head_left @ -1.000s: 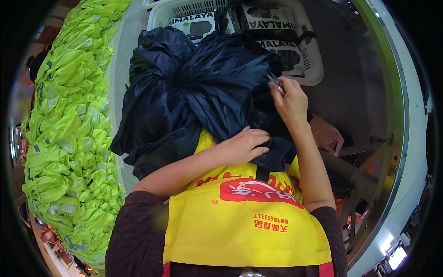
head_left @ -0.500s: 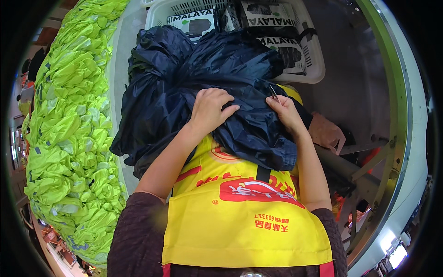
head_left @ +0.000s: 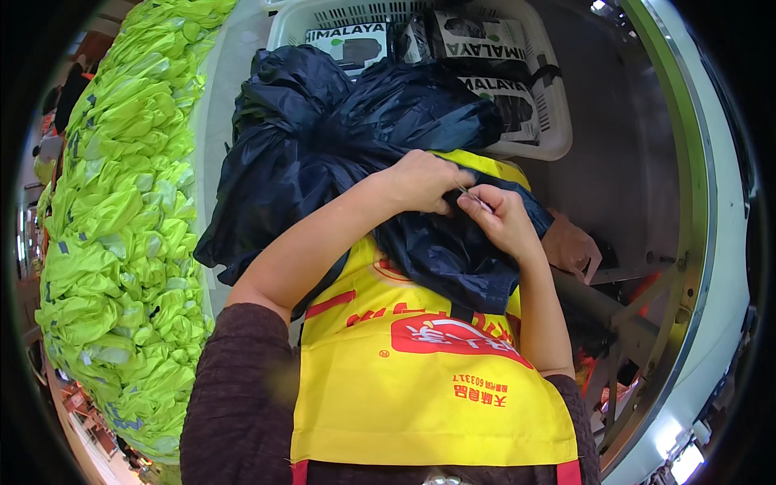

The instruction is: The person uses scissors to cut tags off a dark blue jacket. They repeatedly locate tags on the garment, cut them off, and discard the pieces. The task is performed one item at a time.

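A dark navy, shiny thin-fabric garment (head_left: 291, 153) lies bunched across my lap, over a yellow apron (head_left: 428, 412). My left hand (head_left: 424, 182) reaches across it, its fingers curled in and partly blurred. Whatever those fingers pinch is hidden. Close beside it on the right, my right hand (head_left: 501, 214) is closed round a small slim metal tool (head_left: 477, 200), which points toward the left fingertips. The two hands nearly meet above the cloth. From here I cannot tell exactly what kind of tool it is.
Beyond the garment stands a white plastic basket (head_left: 558, 121) with several flat packaged items (head_left: 485, 36) in black and white wrapping. Heaped along the left is a long pile of neon-yellow garments (head_left: 121, 242). Metal frame bars (head_left: 655, 299) stand at right.
My left hand has moved right across the garment to my right hand, and its fingers have curled in. The right hand has shifted slightly down, turning the metal tool toward the left fingers.
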